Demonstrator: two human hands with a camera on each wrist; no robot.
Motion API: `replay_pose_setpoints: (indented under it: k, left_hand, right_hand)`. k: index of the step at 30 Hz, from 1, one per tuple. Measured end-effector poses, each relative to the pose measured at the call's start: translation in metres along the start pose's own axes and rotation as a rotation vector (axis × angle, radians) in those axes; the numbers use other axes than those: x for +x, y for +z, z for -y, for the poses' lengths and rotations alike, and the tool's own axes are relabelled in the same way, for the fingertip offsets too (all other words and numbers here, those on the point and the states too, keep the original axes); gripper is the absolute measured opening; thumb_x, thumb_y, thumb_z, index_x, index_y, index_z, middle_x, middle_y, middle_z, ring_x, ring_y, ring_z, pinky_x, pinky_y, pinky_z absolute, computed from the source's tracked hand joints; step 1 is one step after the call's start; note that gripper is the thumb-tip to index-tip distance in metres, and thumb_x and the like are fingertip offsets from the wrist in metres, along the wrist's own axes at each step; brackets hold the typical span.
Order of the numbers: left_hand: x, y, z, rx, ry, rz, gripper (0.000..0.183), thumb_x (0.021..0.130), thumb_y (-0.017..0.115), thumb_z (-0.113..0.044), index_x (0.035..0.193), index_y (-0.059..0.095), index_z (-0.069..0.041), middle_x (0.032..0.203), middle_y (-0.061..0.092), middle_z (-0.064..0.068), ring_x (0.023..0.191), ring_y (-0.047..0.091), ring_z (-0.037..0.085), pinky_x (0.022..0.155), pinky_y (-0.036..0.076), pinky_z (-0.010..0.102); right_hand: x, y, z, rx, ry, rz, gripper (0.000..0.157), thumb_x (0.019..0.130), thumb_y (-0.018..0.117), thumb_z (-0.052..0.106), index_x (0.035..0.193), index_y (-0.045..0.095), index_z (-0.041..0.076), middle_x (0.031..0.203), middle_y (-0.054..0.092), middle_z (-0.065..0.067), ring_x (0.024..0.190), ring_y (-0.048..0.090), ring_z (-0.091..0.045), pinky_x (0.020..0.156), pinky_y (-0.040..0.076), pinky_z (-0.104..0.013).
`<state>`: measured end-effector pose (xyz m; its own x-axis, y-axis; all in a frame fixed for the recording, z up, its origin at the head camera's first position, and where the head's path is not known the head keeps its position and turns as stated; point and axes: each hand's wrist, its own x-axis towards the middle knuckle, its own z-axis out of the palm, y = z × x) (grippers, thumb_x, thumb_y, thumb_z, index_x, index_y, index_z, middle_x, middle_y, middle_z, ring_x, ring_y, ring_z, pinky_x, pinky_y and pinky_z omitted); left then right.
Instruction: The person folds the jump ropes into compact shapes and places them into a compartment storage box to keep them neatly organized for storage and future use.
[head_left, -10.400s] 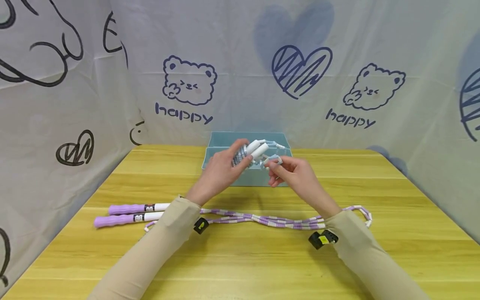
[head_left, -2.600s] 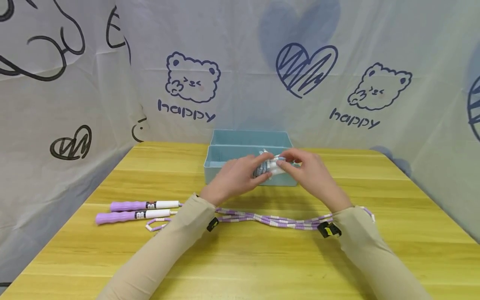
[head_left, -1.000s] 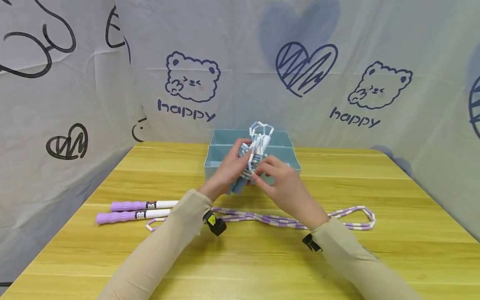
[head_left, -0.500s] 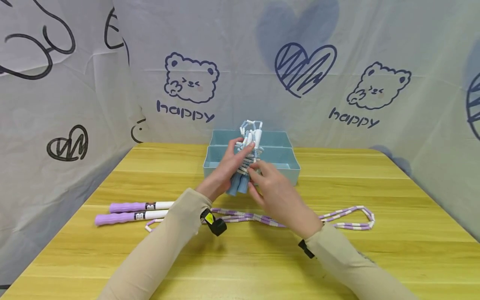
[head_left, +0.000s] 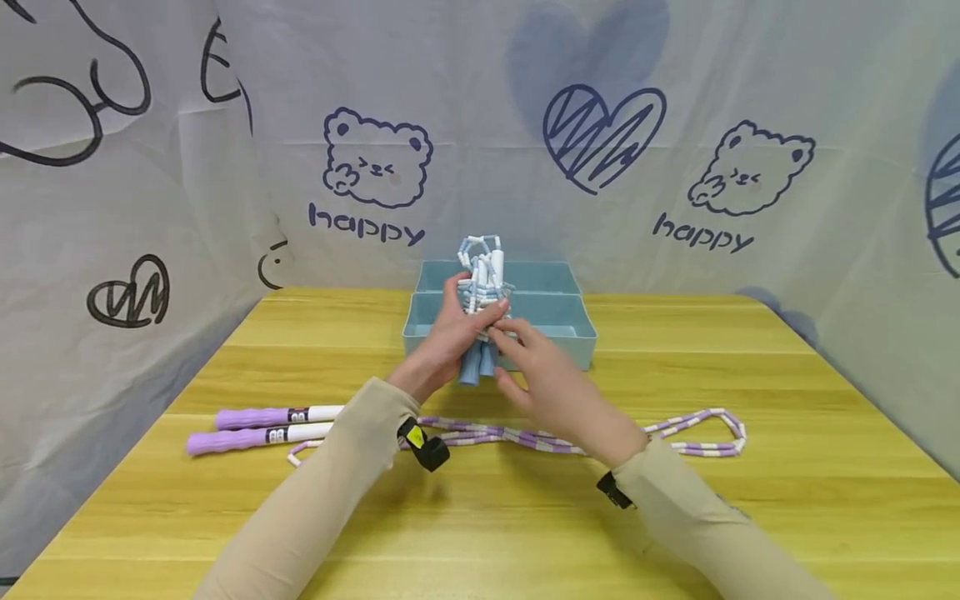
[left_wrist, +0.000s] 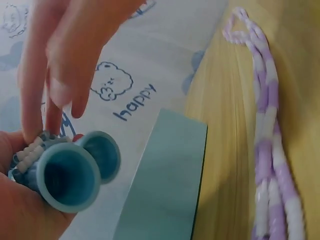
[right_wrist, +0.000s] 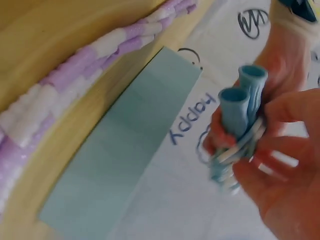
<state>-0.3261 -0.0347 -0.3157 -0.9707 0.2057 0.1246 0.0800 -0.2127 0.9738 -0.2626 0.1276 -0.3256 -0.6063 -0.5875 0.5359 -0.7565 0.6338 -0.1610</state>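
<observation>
Blue beaded rope (head_left: 486, 293) in left grip (head_left: 448, 335) — "happy" (head_left: 366, 226) on cloth (head_left: 487, 183).

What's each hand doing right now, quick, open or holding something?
Left hand: closed, holding the blue-and-white jump rope.
Right hand: fingers touching it too; can't tell whether they're pinching.

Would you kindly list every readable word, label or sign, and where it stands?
"happy": on the back cloth, under the left bear drawing.
"happy": same cloth, under the right bear drawing.
Labels on the purple handles: too small to read.
E-like black mark, left cloth: unclear whether a letter.
Yellow wristband mark: too small.
</observation>
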Motion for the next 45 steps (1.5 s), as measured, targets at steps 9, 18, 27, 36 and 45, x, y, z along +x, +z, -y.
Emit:
replay_pose_setpoints:
  k: [9, 18, 27, 36, 45]
  left_hand:
    - [0.000, -0.010, -0.002, 0.058, 0.076, 0.043, 0.080, 0.094, 0.069, -0.023, 0.150, 0.014, -0.027, 0.112, 0.057, 0.021, 0.069, 0.064, 0.026, 0.069, 0.056, 0.039]
    - [0.005, -0.026, -0.008, 0.093, 0.092, 0.082, 0.078, 0.092, 0.071, -0.022, 0.148, 0.019, -0.034, 0.113, 0.054, 0.022, 0.060, 0.063, 0.027, 0.063, 0.057, 0.043]
    - [0.004, -0.041, -0.012, 0.184, 0.094, 0.138, 0.076, 0.092, 0.071, -0.020, 0.147, 0.021, -0.036, 0.111, 0.054, 0.021, 0.062, 0.062, 0.030, 0.062, 0.056, 0.045]
    - [0.002, -0.038, -0.009, 0.241, 0.032, 0.225, 0.077, 0.093, 0.071, -0.023, 0.147, 0.018, -0.039, 0.112, 0.054, 0.022, 0.065, 0.063, 0.032, 0.067, 0.055, 0.053]
    - [0.008, -0.050, -0.024, 0.432, 0.140, 0.260, 0.080, 0.090, 0.074, -0.021, 0.149, 0.023, -0.037, 0.112, 0.054, 0.022, 0.080, 0.063, 0.032, 0.069, 0.055, 0.055]
  right_hand:
    - [-0.002, -0.007, -0.021, 0.436, 0.121, -0.062, 0.034, 0.101, 0.057, 0.011, 0.134, 0.062, 0.013, 0.143, 0.052, 0.001, 0.128, 0.051, -0.019, 0.100, 0.045, -0.041]
    - [-0.001, -0.024, -0.061, 0.448, 0.368, -0.126, 0.035, 0.104, 0.052, 0.031, 0.134, 0.061, 0.019, 0.140, 0.055, -0.002, 0.123, 0.054, -0.024, 0.095, 0.046, -0.048]
    - [0.026, -0.007, -0.130, 0.070, 0.441, 0.131, 0.064, 0.105, 0.040, 0.045, 0.153, 0.030, 0.005, 0.158, 0.026, -0.018, 0.144, 0.022, -0.037, 0.115, 0.017, -0.053]
    - [0.035, 0.020, -0.162, -0.016, 0.500, 0.274, 0.072, 0.106, 0.034, 0.045, 0.153, 0.017, -0.007, 0.157, 0.013, -0.030, 0.145, 0.008, -0.046, 0.115, 0.007, -0.056]
    - [0.038, 0.029, -0.168, -0.048, 0.503, 0.328, 0.077, 0.105, 0.025, 0.052, 0.152, 0.014, -0.009, 0.158, 0.008, -0.030, 0.145, -0.003, -0.047, 0.115, 0.004, -0.056]
